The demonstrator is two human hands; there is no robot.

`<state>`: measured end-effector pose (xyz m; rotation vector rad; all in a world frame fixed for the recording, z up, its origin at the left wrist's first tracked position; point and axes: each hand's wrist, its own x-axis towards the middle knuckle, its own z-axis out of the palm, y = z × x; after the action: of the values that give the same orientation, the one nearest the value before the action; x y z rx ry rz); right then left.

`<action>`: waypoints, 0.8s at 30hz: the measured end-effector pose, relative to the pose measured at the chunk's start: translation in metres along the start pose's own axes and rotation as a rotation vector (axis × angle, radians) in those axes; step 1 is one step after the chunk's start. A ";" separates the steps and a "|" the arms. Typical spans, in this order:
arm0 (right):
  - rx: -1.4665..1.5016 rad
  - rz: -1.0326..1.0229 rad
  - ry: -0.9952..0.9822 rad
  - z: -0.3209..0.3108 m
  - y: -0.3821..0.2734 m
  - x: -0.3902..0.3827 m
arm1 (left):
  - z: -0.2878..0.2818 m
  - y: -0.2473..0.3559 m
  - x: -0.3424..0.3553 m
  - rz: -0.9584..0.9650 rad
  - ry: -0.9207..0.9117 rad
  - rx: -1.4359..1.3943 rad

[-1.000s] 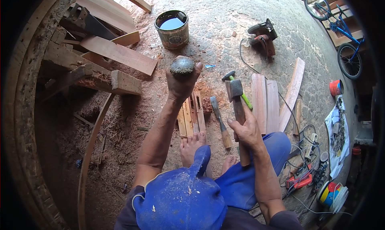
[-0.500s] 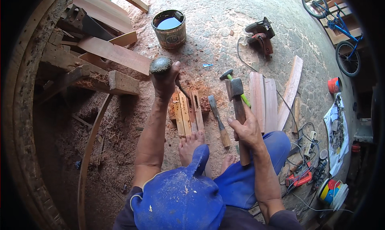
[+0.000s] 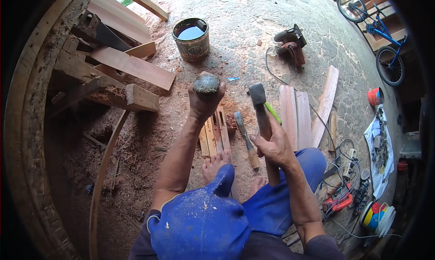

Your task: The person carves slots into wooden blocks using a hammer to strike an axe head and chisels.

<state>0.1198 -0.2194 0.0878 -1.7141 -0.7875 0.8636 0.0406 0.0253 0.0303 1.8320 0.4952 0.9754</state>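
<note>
My left hand (image 3: 202,108) is closed round a chisel (image 3: 206,84), whose battered round handle end faces up. The chisel's blade is hidden beneath the hand, above several narrow wooden pieces (image 3: 209,142) lying side by side. Slots are cut in the pieces, and my bare foot (image 3: 216,164) presses on their near ends. To the right, my right hand (image 3: 277,146) grips a hammer (image 3: 258,95) by its wooden handle, head raised and apart from the chisel. Between the hands, a second chisel (image 3: 248,144) with a wooden handle lies on the ground.
A green-handled tool (image 3: 273,113) lies partly behind the hammer. Farther off stand a bucket of dark liquid (image 3: 192,47) and a corded power saw (image 3: 291,47). Loose boards (image 3: 304,117) and cables (image 3: 337,178) lie right; a timber bench (image 3: 140,98) and handsaw (image 3: 97,31) are left.
My left hand has moved right with the chisel, and its blade has gone from sight. The hammer has swung slightly up and left in my right hand.
</note>
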 end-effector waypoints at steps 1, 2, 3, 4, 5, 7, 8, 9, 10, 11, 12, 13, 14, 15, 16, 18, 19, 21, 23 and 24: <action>-0.080 -0.044 0.006 0.000 -0.009 0.001 | 0.002 0.004 0.001 0.056 0.004 0.007; -0.159 -0.087 0.014 0.000 -0.018 0.002 | 0.003 0.007 0.000 0.109 0.008 0.016; -0.238 -0.138 0.017 -0.001 -0.027 0.004 | 0.002 0.005 -0.002 0.086 -0.028 -0.001; -0.318 -0.189 0.021 -0.003 -0.035 0.006 | 0.003 0.001 -0.003 0.084 -0.008 -0.048; -0.362 -0.259 0.022 -0.003 -0.043 0.007 | 0.003 -0.003 -0.003 0.083 0.015 -0.091; -0.454 -0.394 0.026 -0.003 -0.060 0.009 | -0.002 -0.027 -0.007 0.093 0.009 -0.146; -0.485 -0.457 0.045 -0.005 -0.067 0.010 | 0.001 -0.018 -0.007 0.107 0.025 -0.171; -0.517 -0.519 0.065 -0.007 -0.075 0.010 | 0.003 0.003 -0.007 0.122 0.040 -0.197; -0.549 -0.582 0.084 -0.008 -0.082 0.011 | 0.006 0.016 -0.007 0.136 0.056 -0.222; -0.559 -0.627 0.108 -0.006 -0.090 0.012 | 0.003 0.020 -0.008 0.139 0.023 -0.239; -0.569 -0.671 0.131 -0.003 -0.097 0.014 | 0.003 0.018 -0.009 0.139 0.038 -0.255; -0.578 -0.716 0.154 0.000 -0.101 0.016 | 0.003 0.012 -0.010 0.139 0.053 -0.271; -0.677 -0.647 0.117 0.002 -0.102 0.017 | 0.004 0.010 -0.010 0.140 0.066 -0.296; -0.773 -0.577 0.079 0.004 -0.100 0.018 | 0.004 0.013 -0.011 0.111 0.039 -0.361; -0.868 -0.505 0.041 0.007 -0.099 0.019 | 0.001 0.006 -0.012 0.214 0.015 -0.152; -0.994 -0.384 -0.067 0.011 -0.091 0.025 | -0.007 0.000 -0.010 0.420 -0.034 0.272; -0.997 -0.365 -0.074 0.013 -0.084 0.026 | -0.004 -0.001 -0.016 0.227 -0.043 0.041; -1.009 -0.320 -0.098 0.014 -0.082 0.027 | -0.002 0.006 -0.021 0.139 -0.018 -0.039; -0.996 -0.322 -0.106 0.015 -0.080 0.026 | -0.001 0.006 -0.021 0.093 0.019 -0.118; -0.989 -0.322 -0.110 0.016 -0.079 0.026 | 0.000 0.001 -0.021 0.092 0.044 -0.156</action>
<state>0.1121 -0.1686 0.1552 -2.2714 -1.6985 0.3330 0.0276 0.0103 0.0223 1.7086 0.3530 1.0876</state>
